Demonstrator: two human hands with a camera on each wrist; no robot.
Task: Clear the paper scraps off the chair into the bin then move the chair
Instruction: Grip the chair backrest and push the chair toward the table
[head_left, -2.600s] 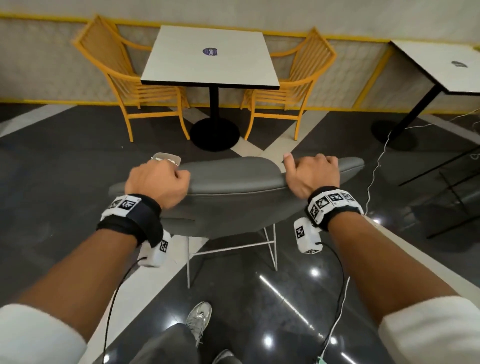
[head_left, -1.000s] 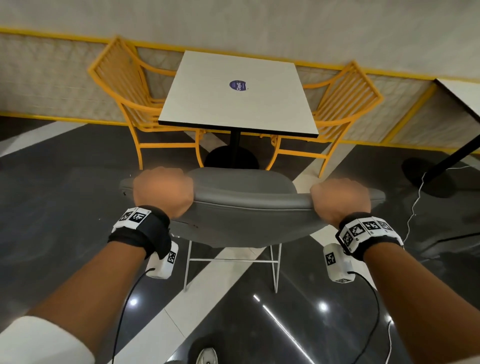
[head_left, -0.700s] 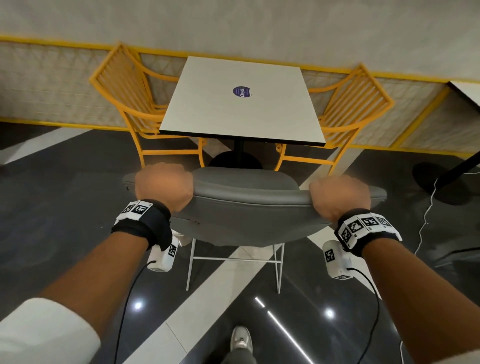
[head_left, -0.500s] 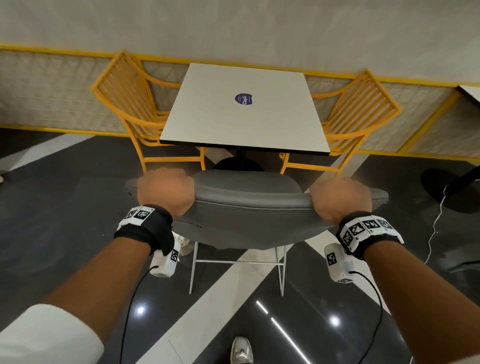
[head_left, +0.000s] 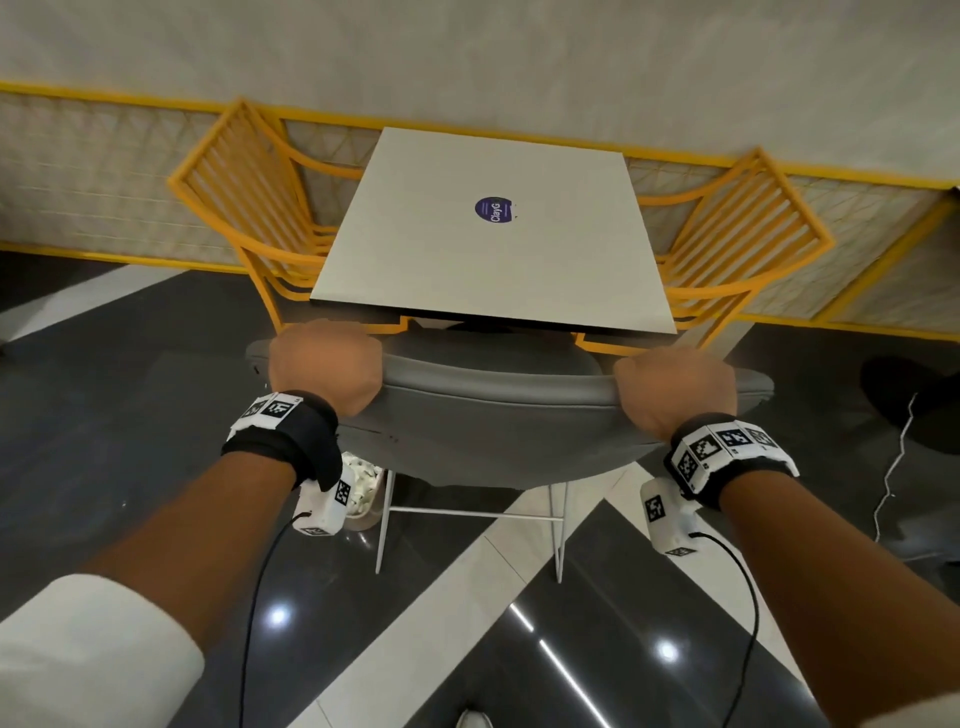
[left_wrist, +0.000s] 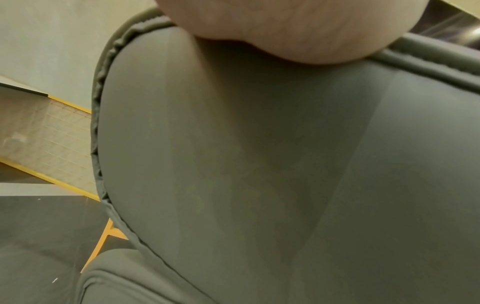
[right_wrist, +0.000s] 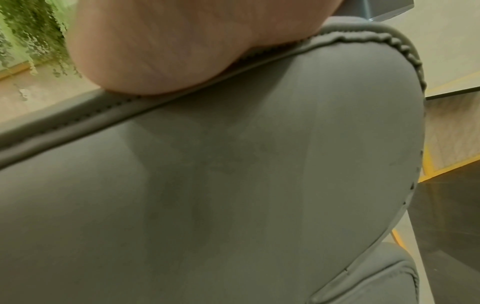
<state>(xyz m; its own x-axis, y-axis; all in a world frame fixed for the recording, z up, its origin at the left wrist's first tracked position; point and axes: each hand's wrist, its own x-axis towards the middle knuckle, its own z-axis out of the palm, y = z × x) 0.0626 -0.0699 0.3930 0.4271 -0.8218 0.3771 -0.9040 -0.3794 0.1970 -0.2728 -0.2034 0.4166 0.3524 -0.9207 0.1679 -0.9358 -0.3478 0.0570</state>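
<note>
I count one grey chair (head_left: 498, 415), with two of its white legs showing. Two hands are on its back: my left hand (head_left: 323, 369) at nine o'clock and my right hand (head_left: 675, 392) at three. Past it at twelve o'clock stands one tabletop (head_left: 493, 260) bearing one round sticker (head_left: 492, 209), with two yellow chairs, one (head_left: 249, 208) at ten and one (head_left: 737, 234) at two.

This looks like a café or food-court seating area. A square white bench (head_left: 493, 228) with a round purple sticker (head_left: 493, 209) stands between two yellow slatted chairs (head_left: 249, 202) against a yellow-trimmed wall, on a polished black-and-white floor (head_left: 130, 364).
</note>
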